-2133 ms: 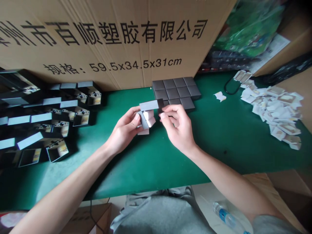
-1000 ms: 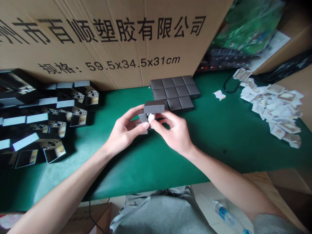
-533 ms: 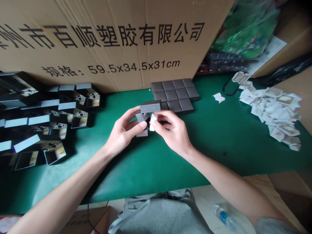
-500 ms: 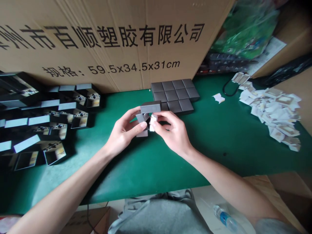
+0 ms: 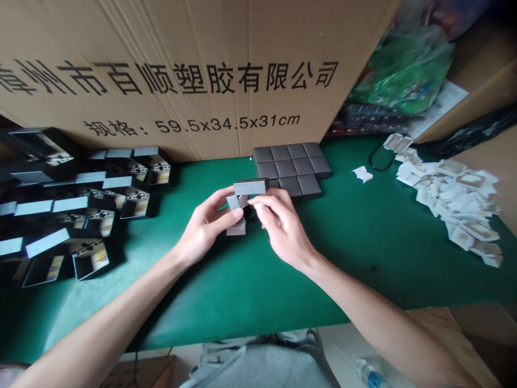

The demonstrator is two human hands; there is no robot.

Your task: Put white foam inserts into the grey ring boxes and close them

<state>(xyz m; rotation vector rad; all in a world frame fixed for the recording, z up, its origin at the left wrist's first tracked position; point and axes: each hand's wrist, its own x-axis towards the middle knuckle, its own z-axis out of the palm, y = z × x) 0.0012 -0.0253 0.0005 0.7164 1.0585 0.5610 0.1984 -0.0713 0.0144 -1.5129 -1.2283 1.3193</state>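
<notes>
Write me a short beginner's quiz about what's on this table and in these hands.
1. Where is the pile of white pieces?
A) Left of the closed gray boxes
B) Right of them
C) On top of them
2. True or false: the left hand is holding a gray box.
3. Fill in the color: the tabletop is ____.
Key: 1 B; 2 true; 3 green.

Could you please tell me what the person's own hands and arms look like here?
The left hand and right hand are bare, with five-fingered human shape and no gloves, rings or watch visible. The left forearm and right forearm show no sleeve, markings or cables. Plain grey clothing covers the body.
</notes>
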